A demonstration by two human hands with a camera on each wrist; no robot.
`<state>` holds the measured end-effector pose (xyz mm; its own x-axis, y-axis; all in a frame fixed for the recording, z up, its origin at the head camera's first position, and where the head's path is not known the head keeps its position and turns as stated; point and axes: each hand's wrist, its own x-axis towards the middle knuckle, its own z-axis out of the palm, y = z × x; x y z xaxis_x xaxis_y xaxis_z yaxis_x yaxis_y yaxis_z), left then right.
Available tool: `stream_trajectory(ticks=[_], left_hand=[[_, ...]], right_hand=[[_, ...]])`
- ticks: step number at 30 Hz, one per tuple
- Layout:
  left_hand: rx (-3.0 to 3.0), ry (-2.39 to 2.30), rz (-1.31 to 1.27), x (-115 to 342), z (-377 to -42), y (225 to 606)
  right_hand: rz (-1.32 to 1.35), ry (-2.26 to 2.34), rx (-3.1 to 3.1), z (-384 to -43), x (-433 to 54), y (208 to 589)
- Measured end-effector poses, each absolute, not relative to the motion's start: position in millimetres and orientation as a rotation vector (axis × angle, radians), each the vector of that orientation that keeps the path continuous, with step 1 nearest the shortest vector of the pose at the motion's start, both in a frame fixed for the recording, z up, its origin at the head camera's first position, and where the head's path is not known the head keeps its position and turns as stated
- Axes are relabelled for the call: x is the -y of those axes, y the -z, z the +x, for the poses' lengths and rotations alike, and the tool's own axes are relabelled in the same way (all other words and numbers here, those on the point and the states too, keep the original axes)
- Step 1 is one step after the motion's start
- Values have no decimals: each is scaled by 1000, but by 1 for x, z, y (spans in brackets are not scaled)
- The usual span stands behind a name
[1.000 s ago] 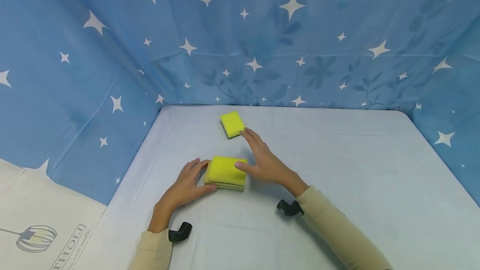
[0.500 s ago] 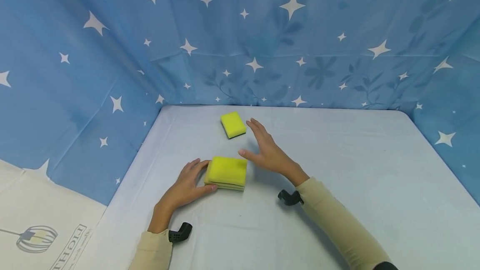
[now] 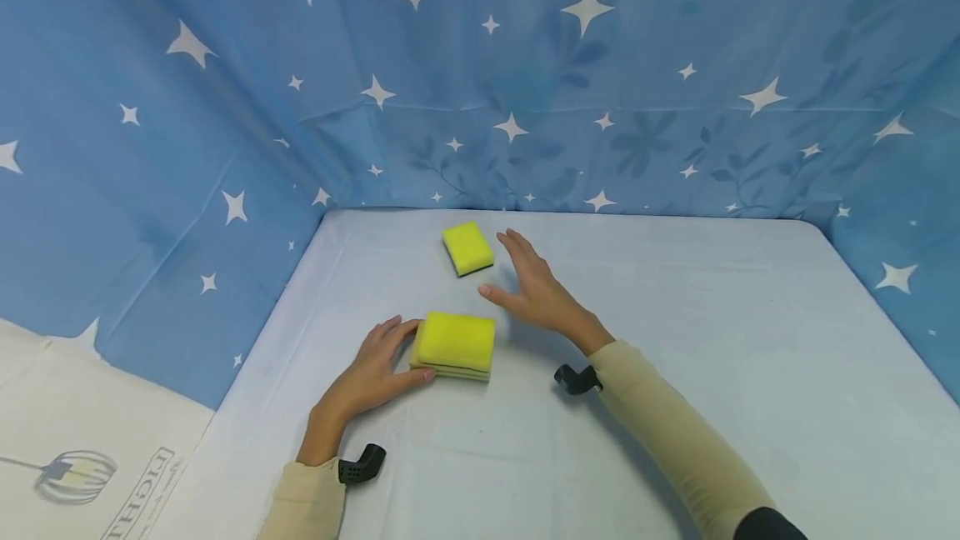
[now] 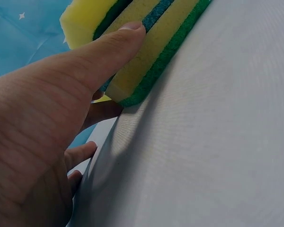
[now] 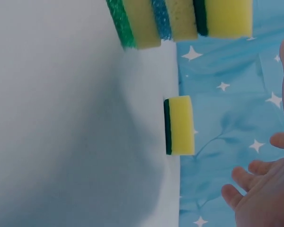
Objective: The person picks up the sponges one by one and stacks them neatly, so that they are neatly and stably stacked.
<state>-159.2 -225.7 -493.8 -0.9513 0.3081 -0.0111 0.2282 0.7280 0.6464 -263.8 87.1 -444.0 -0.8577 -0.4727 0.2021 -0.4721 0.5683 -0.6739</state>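
Note:
Three sponges form a stack (image 3: 455,340) on the table, the top one bright yellow with a dark scouring layer below. My left hand (image 3: 371,373) holds the stack's left end, thumb on the near side and fingers at the far side. In the left wrist view the thumb presses the side of the lower sponges (image 4: 154,61), which have blue and green scouring layers. A single yellow sponge (image 3: 468,247) lies farther back, dark side down. My right hand (image 3: 540,294) hovers to its right with fingers spread, touching nothing. The right wrist view shows this sponge (image 5: 181,125) apart from the hand.
A white cloth covers the table (image 3: 712,340). Blue star-patterned curtains (image 3: 525,73) rise along its back and sides. Beige printed fabric (image 3: 82,440) hangs at the lower left. Each wrist carries a small black camera (image 3: 363,464).
My right hand has drawn away from the stack, moving up and slightly right, off the single sponge's edge. The left hand and the sponges have stayed in place.

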Motion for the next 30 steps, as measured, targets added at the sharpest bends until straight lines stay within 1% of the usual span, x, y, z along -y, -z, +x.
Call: stream_trajectory(ticks=[9, 21, 30], left_hand=[[-2815, -1026, 443, 224, -159, 493], [-2809, -1010, 416, 226, -158, 493], [-2810, -1012, 418, 226, -159, 493]], right_hand=[[-780, 1171, -2807, -283, -81, 447], [-634, 1215, -2814, -305, -63, 453], [-510, 1247, -2863, -313, -48, 455]])
